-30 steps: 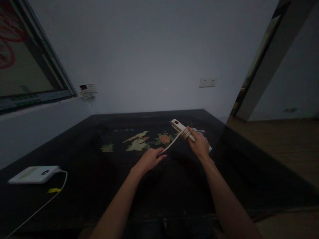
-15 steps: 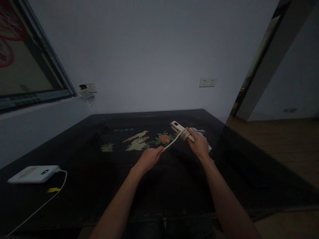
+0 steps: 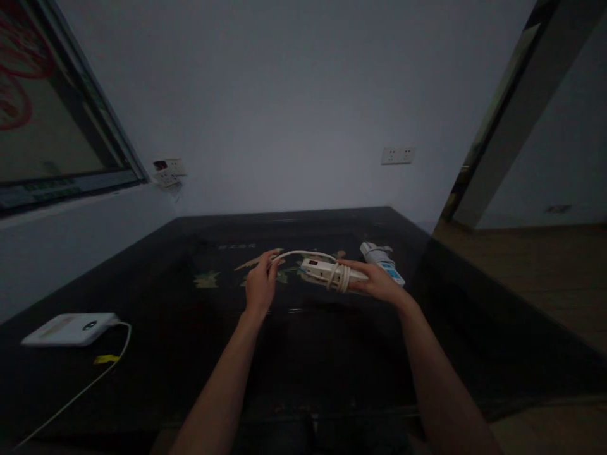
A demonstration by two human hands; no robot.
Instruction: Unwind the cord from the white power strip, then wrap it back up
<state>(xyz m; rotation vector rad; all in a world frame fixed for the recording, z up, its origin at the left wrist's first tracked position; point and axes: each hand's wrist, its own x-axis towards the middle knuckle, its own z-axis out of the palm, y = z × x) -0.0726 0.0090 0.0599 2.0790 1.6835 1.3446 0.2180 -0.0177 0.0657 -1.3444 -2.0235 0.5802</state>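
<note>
A white power strip (image 3: 322, 270) with a red switch is held above the dark table. My right hand (image 3: 374, 281) is closed around its right end. Several turns of a white cord (image 3: 339, 278) are wrapped round the strip near my right fingers. From there the cord arches up and left to my left hand (image 3: 263, 278), which pinches it between thumb and fingers. Behind my right hand lies a second white power strip (image 3: 379, 254), its own cord coiled about it and a blue patch on its near end.
The black table (image 3: 303, 354) has a flower and bird picture on its top. At the left lie a white box-shaped device (image 3: 71, 330) with a cable and a yellow scrap (image 3: 105, 359). Wall sockets (image 3: 397, 155) are fixed on the wall behind.
The held power strip has swung down and left to lie more level. My left hand has moved left and up with the cord, which now arches. More of the second strip shows.
</note>
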